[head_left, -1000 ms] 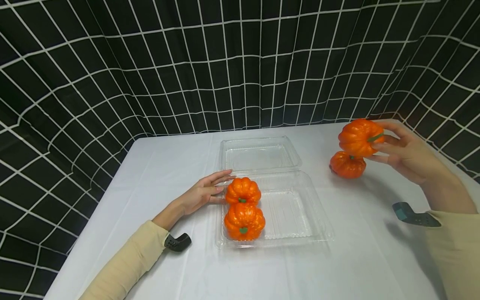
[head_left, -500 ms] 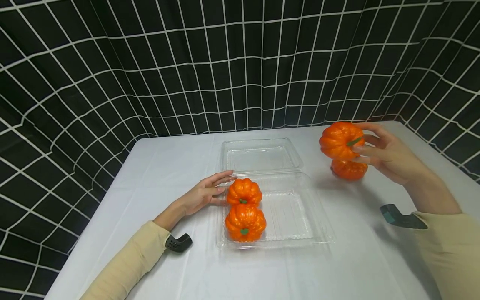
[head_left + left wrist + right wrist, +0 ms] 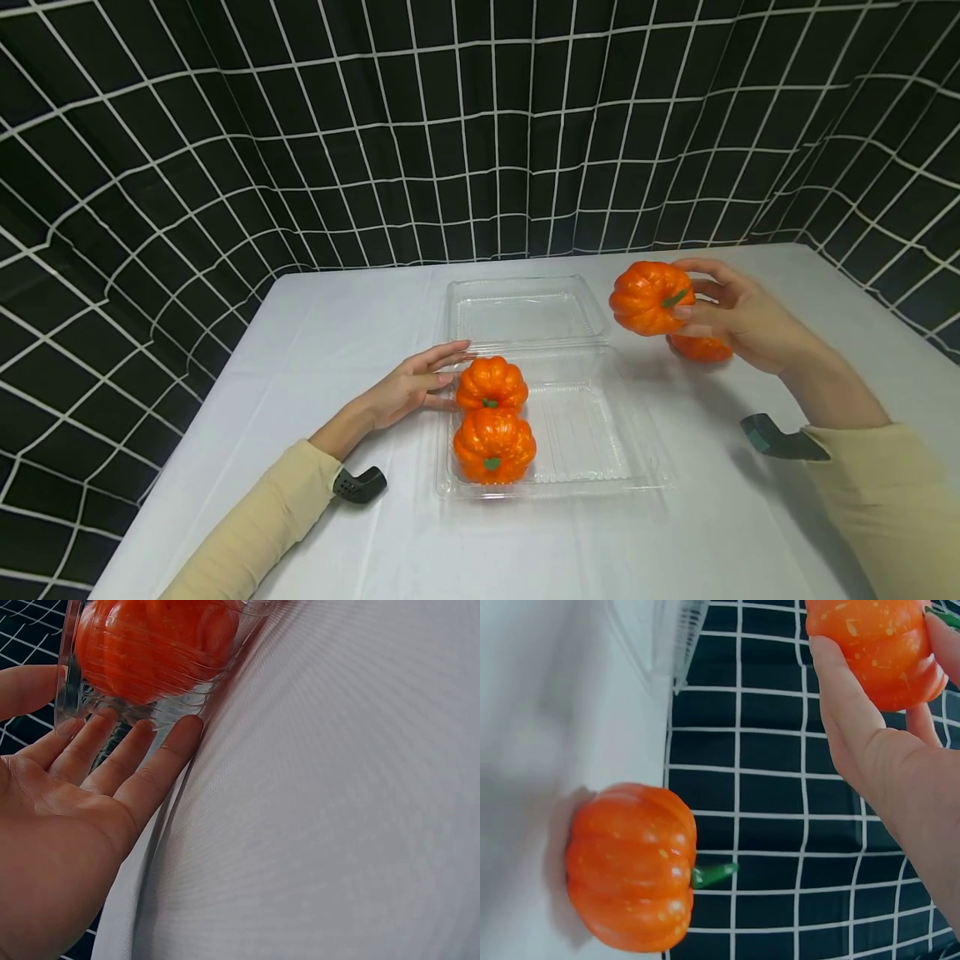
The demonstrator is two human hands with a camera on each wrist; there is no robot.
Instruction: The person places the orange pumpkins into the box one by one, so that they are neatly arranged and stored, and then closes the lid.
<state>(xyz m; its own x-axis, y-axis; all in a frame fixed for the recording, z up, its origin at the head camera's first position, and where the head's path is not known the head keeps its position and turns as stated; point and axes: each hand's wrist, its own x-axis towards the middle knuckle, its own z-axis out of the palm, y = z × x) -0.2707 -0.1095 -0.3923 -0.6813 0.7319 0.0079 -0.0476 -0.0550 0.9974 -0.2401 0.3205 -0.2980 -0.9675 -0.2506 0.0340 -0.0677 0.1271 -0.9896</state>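
Pinching the raised pumpkin [image 3: 645, 298] between thumb and fingers, the right hand [image 3: 738, 323] held it around one o'clock from the clear container [image 3: 573, 433], apparently mid-carry, probably needing to be lowered next beside the two seated pumpkins [image 3: 495, 448]. Spread fingers of the left hand [image 3: 405, 389] lay at its nine o'clock wall. Half a second earlier, the raised pumpkin hung farther towards three o'clock

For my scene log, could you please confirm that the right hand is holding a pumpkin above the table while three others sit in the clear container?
Not quite: two pumpkins, not three, sit in the clear container, as the head view shows. The right hand does hold another pumpkin above the table.
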